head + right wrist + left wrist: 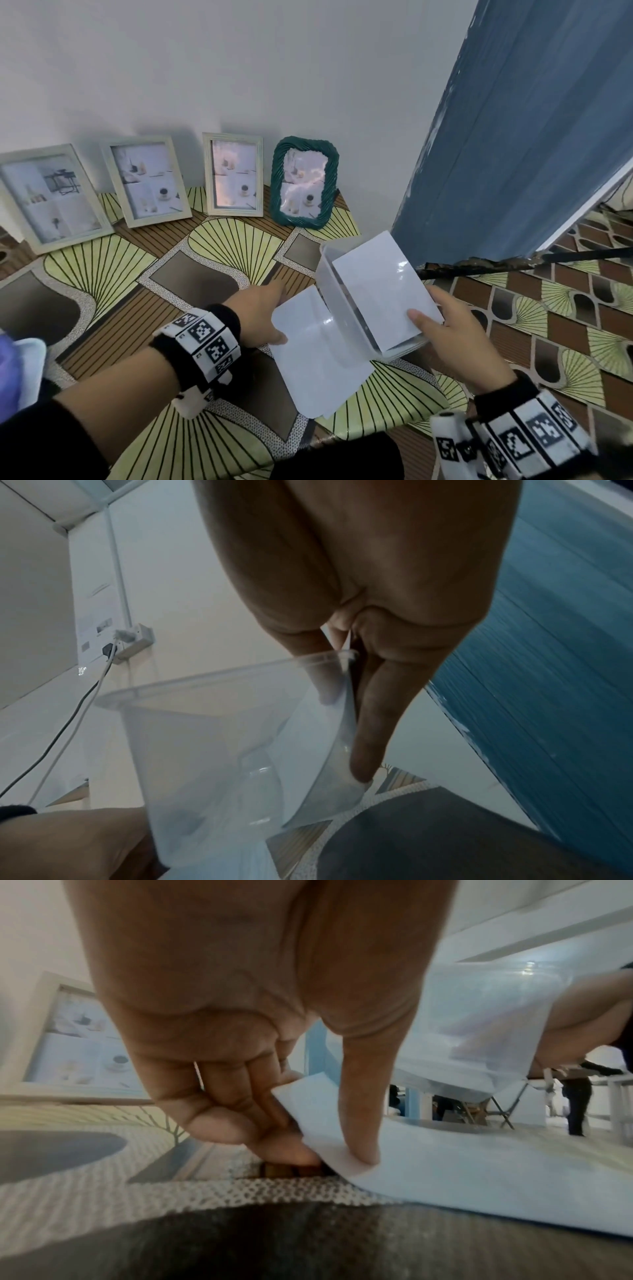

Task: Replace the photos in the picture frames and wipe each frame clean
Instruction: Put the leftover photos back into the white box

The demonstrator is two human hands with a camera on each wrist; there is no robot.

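Table: four picture frames leaned on the wall, well beyond your hands | Clear bin: tipped, your right hand gripped its near end, thumb pinning white sheets inside | Loose photo sheets: flat beside the bin, your left hand pinched their left edge between thumb and curled fingers.

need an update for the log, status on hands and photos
Left hand pinches white sheets on the table. Right hand grips clear tub and a sheet in it. Four frames untouched at wall. Nothing in the way.
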